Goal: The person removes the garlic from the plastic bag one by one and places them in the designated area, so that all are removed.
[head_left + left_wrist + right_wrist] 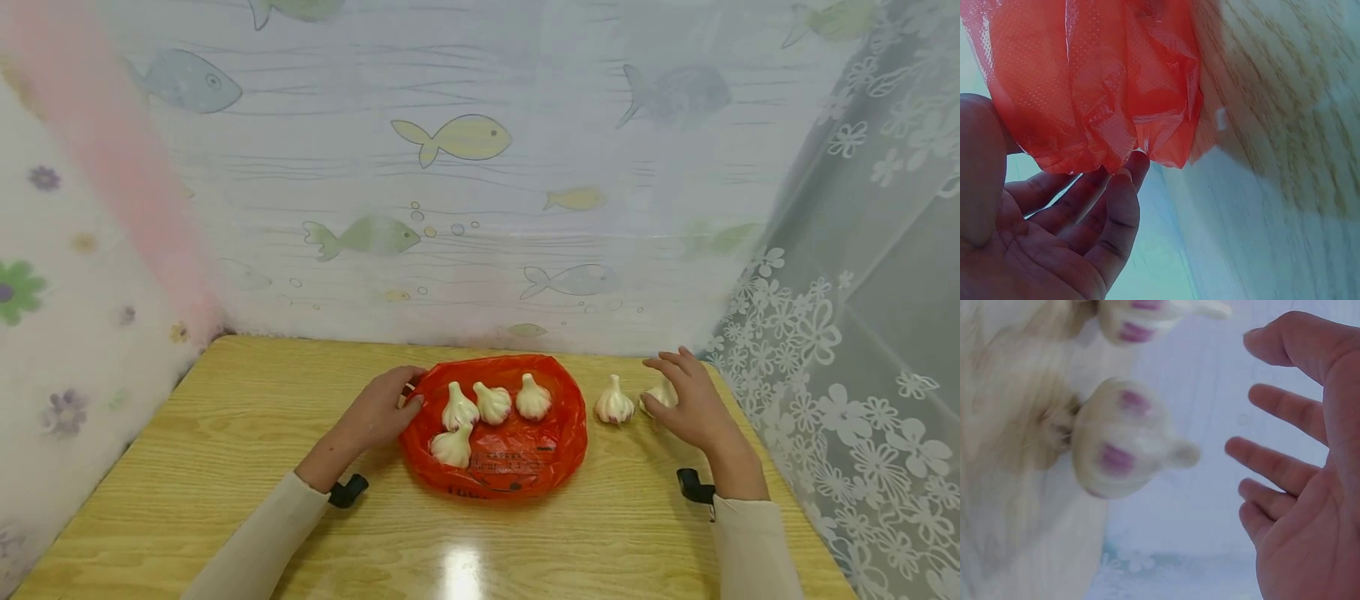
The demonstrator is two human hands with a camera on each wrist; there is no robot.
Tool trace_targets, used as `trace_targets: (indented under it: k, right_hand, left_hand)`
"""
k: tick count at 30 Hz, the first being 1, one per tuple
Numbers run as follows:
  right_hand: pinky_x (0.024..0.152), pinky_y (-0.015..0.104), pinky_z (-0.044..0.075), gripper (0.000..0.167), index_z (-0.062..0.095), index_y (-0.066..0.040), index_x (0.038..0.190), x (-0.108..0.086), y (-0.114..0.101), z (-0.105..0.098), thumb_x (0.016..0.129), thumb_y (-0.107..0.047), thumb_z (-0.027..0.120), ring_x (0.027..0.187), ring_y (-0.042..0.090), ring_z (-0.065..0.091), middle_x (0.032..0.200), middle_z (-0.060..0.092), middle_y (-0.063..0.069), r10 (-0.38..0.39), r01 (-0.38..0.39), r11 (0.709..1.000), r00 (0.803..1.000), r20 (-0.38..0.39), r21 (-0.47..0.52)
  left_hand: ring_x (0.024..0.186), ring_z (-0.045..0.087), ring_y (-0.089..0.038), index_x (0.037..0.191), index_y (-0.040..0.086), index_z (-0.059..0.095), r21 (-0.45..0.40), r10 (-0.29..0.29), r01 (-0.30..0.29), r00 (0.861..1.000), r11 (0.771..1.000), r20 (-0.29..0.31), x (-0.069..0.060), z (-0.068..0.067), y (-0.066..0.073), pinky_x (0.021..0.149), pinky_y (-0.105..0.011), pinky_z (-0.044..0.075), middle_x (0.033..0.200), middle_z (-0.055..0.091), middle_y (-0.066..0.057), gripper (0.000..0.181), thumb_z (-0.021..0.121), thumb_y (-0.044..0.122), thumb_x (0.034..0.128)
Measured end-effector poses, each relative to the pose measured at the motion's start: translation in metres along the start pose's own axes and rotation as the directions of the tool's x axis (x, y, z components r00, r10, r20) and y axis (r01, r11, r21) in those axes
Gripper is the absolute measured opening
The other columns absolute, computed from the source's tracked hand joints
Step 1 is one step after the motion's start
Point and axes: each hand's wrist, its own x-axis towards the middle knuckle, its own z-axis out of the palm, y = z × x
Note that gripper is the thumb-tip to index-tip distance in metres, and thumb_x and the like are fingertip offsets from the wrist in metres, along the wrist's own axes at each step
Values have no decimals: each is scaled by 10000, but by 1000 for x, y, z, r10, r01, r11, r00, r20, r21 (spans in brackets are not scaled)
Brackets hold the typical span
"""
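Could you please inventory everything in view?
Plastic bag: 1, red, on the table
Garlic bulbs: 6, whitish, four in the bag, two right of it
Table: 1, yellowish wood, lower middle
Fish-print backdrop: 1, pale, behind the table
Flower-print backdrop: 1, whitish, far left
Flowered lace: 1, white, far right
Wrist devices: 2, black, one per wrist
Sleeves: 2, cream, on the forearms
Left hand: 1, bare, touching the bag's left edge
Right hand: 1, bare, beside the rightmost bulb, not touching it

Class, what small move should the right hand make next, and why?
Probably ease the right hand onto the garlic bulb farthest right and grip it: the right-wrist view shows a gap between them, that bulb stands on the table, and four other bulbs sit in the red bag.
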Motion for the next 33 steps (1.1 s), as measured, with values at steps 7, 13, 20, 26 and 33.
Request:
trace_targets:
  k: [7, 13, 20, 26, 33]
  right_hand:
    - [1076, 796, 336, 501, 647, 39, 1338, 9, -20, -2, 888, -75, 834, 1421, 612, 366, 1388, 555, 343, -23, 22, 1000, 1000, -18, -17]
    - [1050, 739, 405, 530, 640, 8, 1363, 15, -34, -2, 890, -111, 848, 1321, 535, 486, 1362, 582, 280, -70, 69, 997, 997, -45, -24]
    - [984, 678, 487, 555, 639, -14, 1383, 19, -46, 3, 881, -101, 856, 1224, 468, 553, 1324, 604, 238, -104, 102, 994, 992, -67, -26]
    - [961, 638, 525, 558, 642, -12, 1381, 24, -58, 10, 871, -77, 859, 1193, 433, 576, 1308, 612, 216, -152, 151, 988, 987, -61, -14]
    - [999, 632, 521, 546, 637, -8, 1382, 28, -71, 22, 884, -80, 848, 1232, 424, 565, 1327, 604, 206, -182, 183, 983, 983, -34, 12]
  left_hand:
    - [1158, 654, -287, 1464, 37, 572, 8, 1, -1, 1000, 1000, -1, 0, 0, 0, 941, -435, 620, 1366, 662, -106, 453, 663, 151, 1035]
    - [1154, 655, -283, 1462, 36, 573, 7, 1, -1, 1000, 1000, 2, 0, 0, 0, 942, -430, 619, 1361, 664, -105, 449, 663, 149, 1036]
    - [1141, 660, -286, 1449, 25, 582, 5, 6, -6, 1000, 1000, 1, -1, -1, 1, 934, -433, 621, 1352, 668, -111, 439, 662, 136, 1032]
    - [1154, 657, -283, 1449, 36, 584, 7, 7, -7, 1000, 1000, 3, -1, -1, 0, 948, -438, 615, 1362, 665, -105, 438, 660, 154, 1035]
    - [1142, 661, -282, 1442, 34, 590, 4, 4, -4, 1000, 1000, 1, 0, -1, 1, 928, -429, 623, 1352, 671, -110, 432, 664, 147, 1032]
